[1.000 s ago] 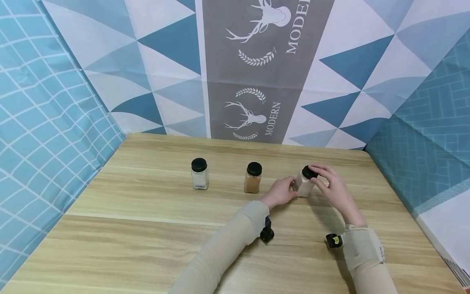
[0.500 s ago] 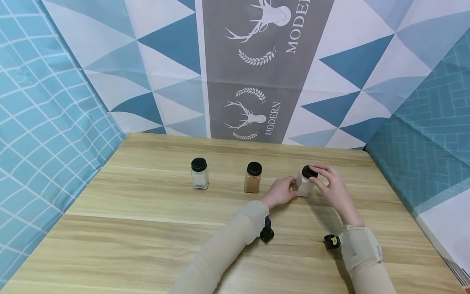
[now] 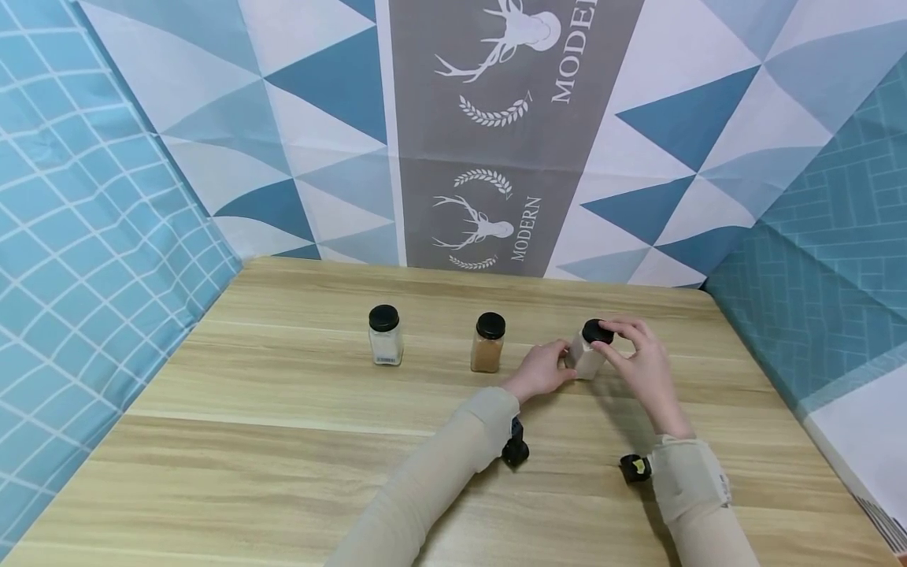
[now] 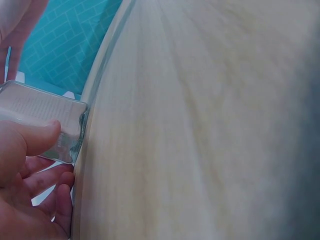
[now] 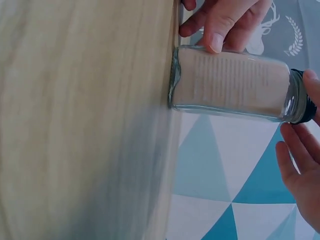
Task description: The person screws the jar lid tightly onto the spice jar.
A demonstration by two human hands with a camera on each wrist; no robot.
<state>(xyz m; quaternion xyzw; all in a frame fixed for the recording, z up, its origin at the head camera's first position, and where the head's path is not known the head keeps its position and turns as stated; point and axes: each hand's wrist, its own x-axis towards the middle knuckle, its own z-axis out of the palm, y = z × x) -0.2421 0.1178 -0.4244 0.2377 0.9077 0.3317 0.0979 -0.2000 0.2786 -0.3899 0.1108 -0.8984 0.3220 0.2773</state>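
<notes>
A square glass spice jar [image 3: 585, 361] with a black lid [image 3: 598, 331] stands upright toward the right of the table. My left hand [image 3: 542, 368] grips its lower body, thumb lying across the glass in the left wrist view. Fingers and thumb of my right hand [image 3: 648, 370] pinch the lid from the right side. Pale pinkish-beige contents fill the jar [image 5: 235, 82] in the right wrist view, where the lid [image 5: 305, 97] sits on the neck. Part of the lid is hidden behind the right fingers.
Left of the hands stands a jar of orange-brown spice [image 3: 486, 346], black-lidded. Farther left is a black-lidded jar of white contents [image 3: 386, 337]. All rest on the wooden table [image 3: 269, 472], with patterned cloth [image 3: 340, 118] hanging behind it. Small black wrist cameras hang at both sleeves.
My right hand has turned slightly about the lid, its wrist and forearm shifting a little left. The left hand and the jars stay in place.
</notes>
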